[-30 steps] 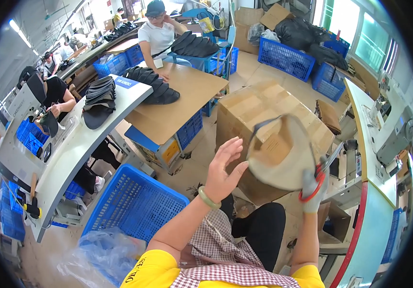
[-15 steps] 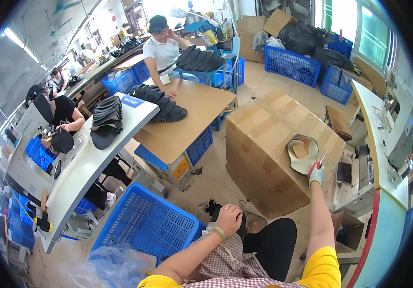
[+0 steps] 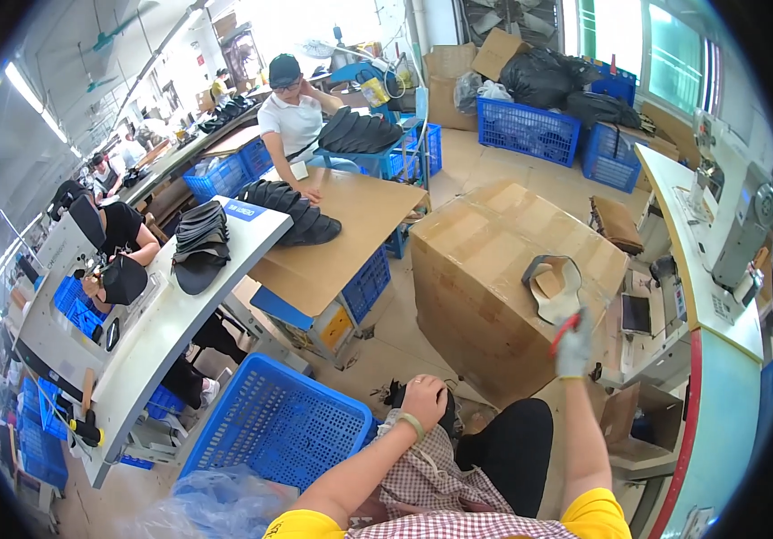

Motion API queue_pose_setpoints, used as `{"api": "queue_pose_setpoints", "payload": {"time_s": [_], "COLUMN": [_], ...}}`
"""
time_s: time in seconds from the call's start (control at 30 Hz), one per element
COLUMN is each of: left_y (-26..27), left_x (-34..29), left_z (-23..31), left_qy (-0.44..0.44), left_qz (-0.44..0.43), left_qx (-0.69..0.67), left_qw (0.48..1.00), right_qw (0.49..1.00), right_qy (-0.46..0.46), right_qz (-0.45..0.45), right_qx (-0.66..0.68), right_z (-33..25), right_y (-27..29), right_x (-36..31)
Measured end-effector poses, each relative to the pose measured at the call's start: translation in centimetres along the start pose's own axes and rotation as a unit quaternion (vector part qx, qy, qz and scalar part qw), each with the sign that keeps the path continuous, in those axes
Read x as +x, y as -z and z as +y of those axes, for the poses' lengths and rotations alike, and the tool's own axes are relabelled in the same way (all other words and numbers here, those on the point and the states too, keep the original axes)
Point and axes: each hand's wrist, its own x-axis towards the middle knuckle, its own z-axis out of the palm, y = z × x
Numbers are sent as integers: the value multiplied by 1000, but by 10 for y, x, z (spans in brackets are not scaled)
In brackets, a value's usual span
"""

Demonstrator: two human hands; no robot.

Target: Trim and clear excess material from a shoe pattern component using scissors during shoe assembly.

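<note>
In my right hand [image 3: 573, 346], which wears a pale glove, is a red-handled tool [image 3: 564, 332] like small scissors; its tip is hard to make out now. The hand hovers near the front right edge of a big taped carton [image 3: 472, 260]. On the carton, just beyond that hand, lies a curved pale piece with a dark edge [image 3: 569, 301], like a shoe upper, with a tan patch inside. My left hand [image 3: 424, 402] is bare and rests over my dark-clothed left knee, fingers laid across it, holding nothing.
A blue basket [image 3: 279, 422] stands left of my legs, clear plastic [image 3: 220, 503] beside it. Sewing benches flank me: a white table [image 3: 180, 314] left, another [image 3: 710, 269] right. Across from me, a seated person [image 3: 288, 121] touches a board-topped table [image 3: 359, 211] with stacked black pieces.
My right hand has drawn back toward me and slightly left, off the pale piece's edge, with the red-handled tool turned leftward. The view has shifted slightly. My left hand stays on the knee.
</note>
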Motion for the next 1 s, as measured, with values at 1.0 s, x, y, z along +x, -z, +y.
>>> {"api": "queue_pose_setpoints", "payload": {"time_s": [1.0], "left_y": [5], "left_x": [-13], "left_z": [-20], "left_qy": [12], "left_qz": [-7], "left_qx": [51], "left_qw": [999], "right_qw": [627], "right_qy": [-18], "right_qz": [-732], "right_qx": [-267], "right_z": [-89], "right_y": [-30], "right_x": [-124]}}
